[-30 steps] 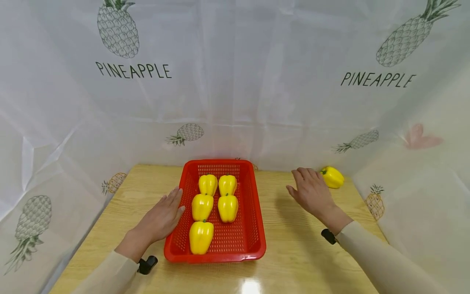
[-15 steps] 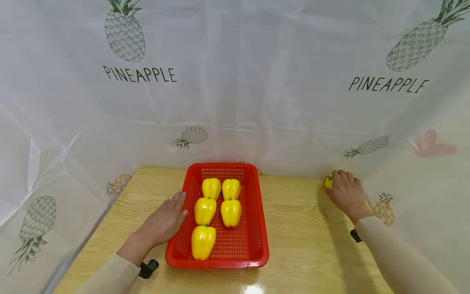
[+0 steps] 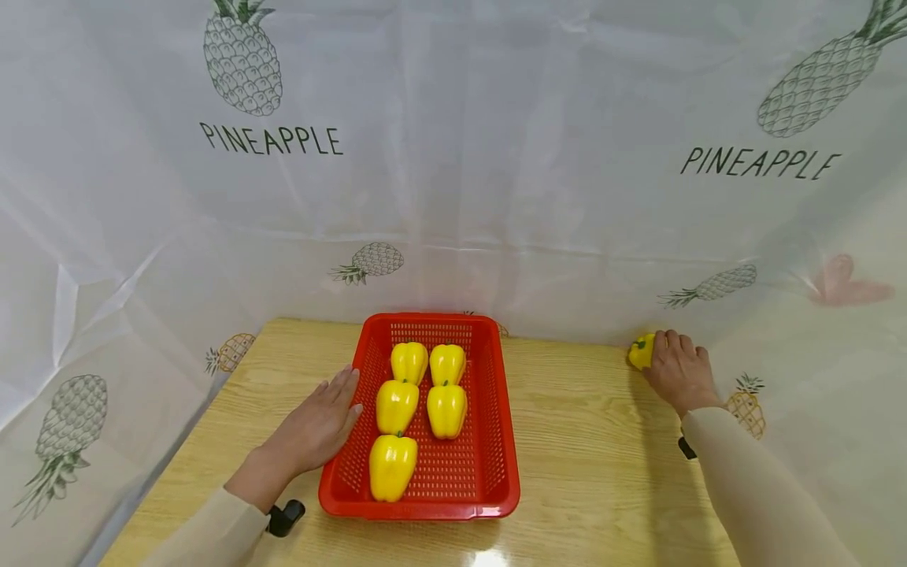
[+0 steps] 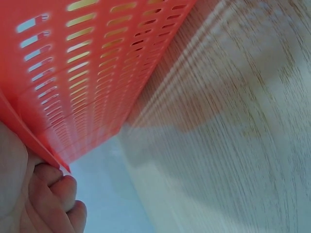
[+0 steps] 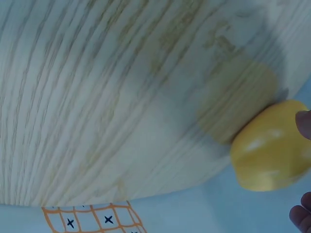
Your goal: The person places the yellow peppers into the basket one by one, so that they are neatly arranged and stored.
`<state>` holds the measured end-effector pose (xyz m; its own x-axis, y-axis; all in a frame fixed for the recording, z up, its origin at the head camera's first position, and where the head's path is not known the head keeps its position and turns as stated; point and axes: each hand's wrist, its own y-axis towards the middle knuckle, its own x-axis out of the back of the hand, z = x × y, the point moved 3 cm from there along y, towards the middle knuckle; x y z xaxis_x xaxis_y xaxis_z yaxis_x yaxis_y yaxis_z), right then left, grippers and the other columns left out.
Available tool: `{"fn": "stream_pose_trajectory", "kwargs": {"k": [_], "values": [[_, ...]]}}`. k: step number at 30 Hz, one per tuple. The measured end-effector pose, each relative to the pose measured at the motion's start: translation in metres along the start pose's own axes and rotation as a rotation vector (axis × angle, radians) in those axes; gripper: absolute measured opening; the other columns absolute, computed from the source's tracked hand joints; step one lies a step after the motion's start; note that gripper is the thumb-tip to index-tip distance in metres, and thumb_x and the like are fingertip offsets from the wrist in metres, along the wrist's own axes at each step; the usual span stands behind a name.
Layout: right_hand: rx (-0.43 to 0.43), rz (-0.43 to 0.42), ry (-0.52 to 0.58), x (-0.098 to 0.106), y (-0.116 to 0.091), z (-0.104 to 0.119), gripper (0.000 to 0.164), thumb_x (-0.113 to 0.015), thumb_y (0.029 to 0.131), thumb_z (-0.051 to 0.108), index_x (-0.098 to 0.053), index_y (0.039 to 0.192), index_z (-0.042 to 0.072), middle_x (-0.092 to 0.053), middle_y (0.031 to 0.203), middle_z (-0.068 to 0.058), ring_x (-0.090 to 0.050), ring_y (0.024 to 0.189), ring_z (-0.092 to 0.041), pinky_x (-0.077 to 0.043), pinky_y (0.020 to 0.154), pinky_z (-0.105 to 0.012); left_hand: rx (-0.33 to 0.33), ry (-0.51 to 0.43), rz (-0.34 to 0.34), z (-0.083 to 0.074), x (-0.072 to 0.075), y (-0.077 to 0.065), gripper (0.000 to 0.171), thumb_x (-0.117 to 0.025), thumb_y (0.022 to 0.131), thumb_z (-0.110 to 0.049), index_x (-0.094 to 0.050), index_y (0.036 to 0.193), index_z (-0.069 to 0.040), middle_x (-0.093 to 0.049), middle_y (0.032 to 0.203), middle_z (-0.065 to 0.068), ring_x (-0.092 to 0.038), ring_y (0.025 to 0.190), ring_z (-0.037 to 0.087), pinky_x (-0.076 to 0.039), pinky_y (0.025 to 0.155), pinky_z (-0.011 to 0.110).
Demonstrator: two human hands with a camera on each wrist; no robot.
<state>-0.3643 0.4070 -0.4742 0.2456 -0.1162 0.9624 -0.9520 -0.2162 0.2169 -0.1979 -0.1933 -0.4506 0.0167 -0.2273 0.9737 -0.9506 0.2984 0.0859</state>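
On the table a red plastic basket (image 3: 509,441) holds several yellow bell peppers (image 3: 393,468) in two columns. My left hand (image 3: 315,425) rests at the basket's left rim with fingers mostly straight; in the left wrist view its fingers (image 4: 53,199) lie by the rim's edge, beside the slotted wall. At the far right corner my right hand (image 3: 679,370) grips another yellow bell pepper (image 3: 641,352), covering part of it. In the right wrist view this pepper (image 5: 269,150) sits on its side between the thumb and fingers, low by the table.
A light wooden table (image 3: 574,441) carries everything. White sheeting (image 3: 538,197) printed with pineapples hangs close behind the table and along both sides, right next to the gripped pepper. A dark camera strap sits at each wrist.
My right hand has moved right to the lone pepper in the corner and closed its fingers on it. The left hand stays at the basket's rim, and the basket's contents look unchanged.
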Motion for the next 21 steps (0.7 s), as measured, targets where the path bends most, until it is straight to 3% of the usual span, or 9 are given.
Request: {"fn": "stream_pose_trajectory", "kwargs": {"k": [7,15,21], "values": [[-0.006,-0.004,-0.008,-0.013,-0.001,0.000,0.076,-0.082,0.090,0.027,-0.039,0.133,-0.018,-0.048,0.127,-0.038,-0.051,0.114,-0.054,-0.046,0.087,-0.068,0.006,0.008,0.005,0.000,-0.001,0.001,0.065,-0.054,0.110,-0.026,-0.033,0.159,0.012,-0.034,0.167,0.029,-0.035,0.156,0.042,-0.032,0.125,0.061],[0.011,0.001,0.034,-0.019,-0.005,0.003,0.063,-0.073,0.095,0.017,-0.036,0.132,-0.019,-0.045,0.129,-0.041,-0.047,0.120,-0.056,-0.043,0.095,-0.071,0.010,-0.003,0.020,0.000,0.000,0.002,0.065,-0.053,0.111,-0.026,-0.031,0.160,0.011,-0.033,0.168,0.028,-0.034,0.156,0.043,-0.030,0.126,0.061],[0.008,-0.004,0.068,-0.022,-0.005,0.005,0.062,-0.070,0.097,0.015,-0.033,0.136,-0.016,-0.046,0.122,-0.041,-0.052,0.107,-0.057,-0.047,0.087,-0.070,0.007,-0.003,0.016,0.000,0.000,0.002,0.065,-0.054,0.110,-0.025,-0.032,0.160,0.011,-0.034,0.167,0.029,-0.034,0.156,0.043,-0.031,0.125,0.062]]}}
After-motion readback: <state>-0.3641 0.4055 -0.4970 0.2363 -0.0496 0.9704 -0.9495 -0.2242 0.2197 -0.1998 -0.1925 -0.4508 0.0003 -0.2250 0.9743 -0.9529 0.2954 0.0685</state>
